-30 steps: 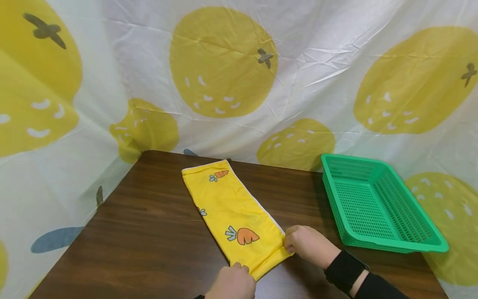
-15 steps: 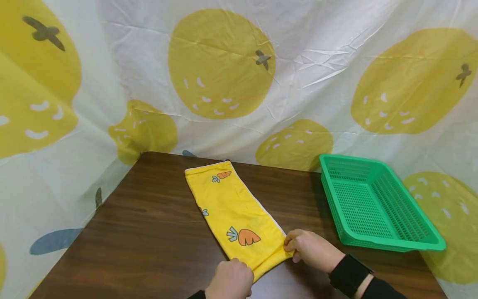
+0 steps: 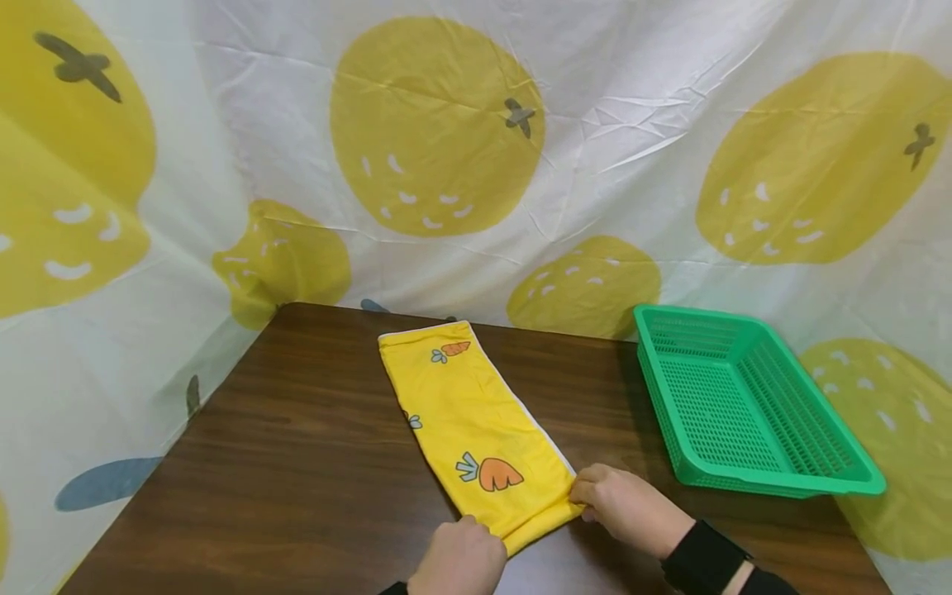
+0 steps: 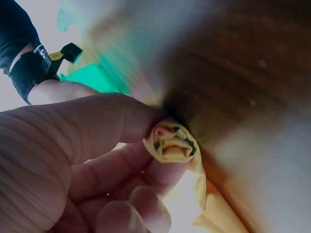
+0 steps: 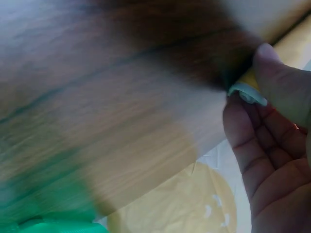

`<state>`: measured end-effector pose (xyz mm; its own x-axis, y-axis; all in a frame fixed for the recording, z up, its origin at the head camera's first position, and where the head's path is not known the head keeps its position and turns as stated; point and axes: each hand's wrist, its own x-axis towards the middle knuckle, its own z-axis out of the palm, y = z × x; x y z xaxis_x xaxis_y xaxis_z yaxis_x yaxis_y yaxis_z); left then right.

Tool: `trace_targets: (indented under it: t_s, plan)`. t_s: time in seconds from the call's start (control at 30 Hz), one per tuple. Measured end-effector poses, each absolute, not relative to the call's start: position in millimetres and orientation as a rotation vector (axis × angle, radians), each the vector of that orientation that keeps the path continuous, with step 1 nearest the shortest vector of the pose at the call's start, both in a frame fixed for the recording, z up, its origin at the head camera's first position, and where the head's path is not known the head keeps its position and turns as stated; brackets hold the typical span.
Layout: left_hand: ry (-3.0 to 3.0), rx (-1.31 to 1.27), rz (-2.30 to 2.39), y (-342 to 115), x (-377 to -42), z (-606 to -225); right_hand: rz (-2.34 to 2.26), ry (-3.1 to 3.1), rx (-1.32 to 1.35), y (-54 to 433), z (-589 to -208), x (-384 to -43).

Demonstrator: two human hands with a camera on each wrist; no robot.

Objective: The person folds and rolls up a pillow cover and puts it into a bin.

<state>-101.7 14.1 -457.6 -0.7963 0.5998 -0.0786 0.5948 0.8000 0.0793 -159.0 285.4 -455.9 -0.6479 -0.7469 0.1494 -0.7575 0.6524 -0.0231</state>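
Observation:
A yellow cloth [image 3: 476,413] printed with carrots and edged in white lies as a long strip on the table, its near end rolled up. My left hand [image 3: 461,558] pinches the left end of the roll; the left wrist view shows the rolled end [image 4: 171,144] as a spiral between thumb and fingers. At the right end, my right hand [image 3: 625,506] pinches the roll, with thumb and fingers at its white-edged end [image 5: 247,92] in the right wrist view. Both hands are near the table's front, close to the cloth's near corners.
A green plastic basket [image 3: 687,454] with slotted sides stands on the right of the dark wooden table [image 3: 297,463]. A white curtain [image 3: 617,132] with yellow fruit prints hangs behind and along both sides. The right wrist wears a black band [image 3: 702,558].
The cloth's far end has shifted slightly to the right in the head view. Both hands keep hold of the roll, and the right hand has shifted slightly to the right.

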Motion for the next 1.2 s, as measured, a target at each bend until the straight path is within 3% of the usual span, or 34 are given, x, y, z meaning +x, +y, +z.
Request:
trace_targets:
  t_s: [0.5,0.77,1.0,1.2]
  plan:
    - [2.862,0.915,0.146,14,-103,-468,0.050,-2.572,1.258,286,-461,-161]
    - [2.740,0.968,0.216,-5,-130,-474,0.038,-2.465,1.292,289,-464,-167]
    - [2.632,0.732,0.267,-6,-145,-470,0.097,-2.689,1.290,284,-452,-175]
    - [2.665,0.675,0.210,-5,-145,-470,0.323,-3.132,1.090,272,-433,-189]
